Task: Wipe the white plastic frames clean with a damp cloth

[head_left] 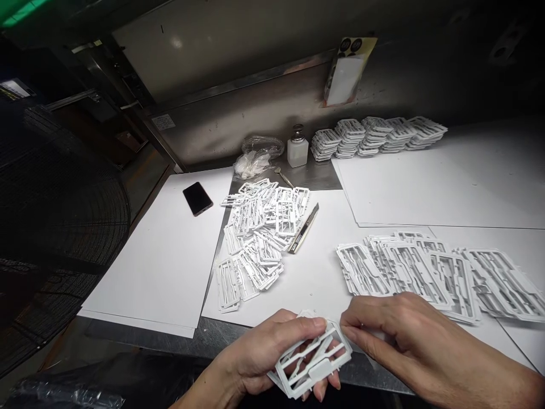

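Note:
My left hand [264, 349] grips a small stack of thin white plastic frames [321, 372] with slender bars inside, just past the table's front edge. Its thumb lies along the top, and the fingers curl underneath. At the stack's upper right corner, my right hand [398, 335] pinches the frame edge between thumb and forefinger; its other fingers are curled. Beyond the right hand lie overlapping piles of similar frames [415, 272]. A looser heap of frames [255, 218] spreads ahead of the left hand, with a utility knife [304, 228] beside it.
White sheets [149, 261] cover much of the metal table. A phone [197, 198] lies at left. Toward the back are a plastic bag [258, 158], a bottle [297, 149], a small metal tool [284, 177] and several neat frame stacks [374, 136]. A large fan [63, 216] stands left.

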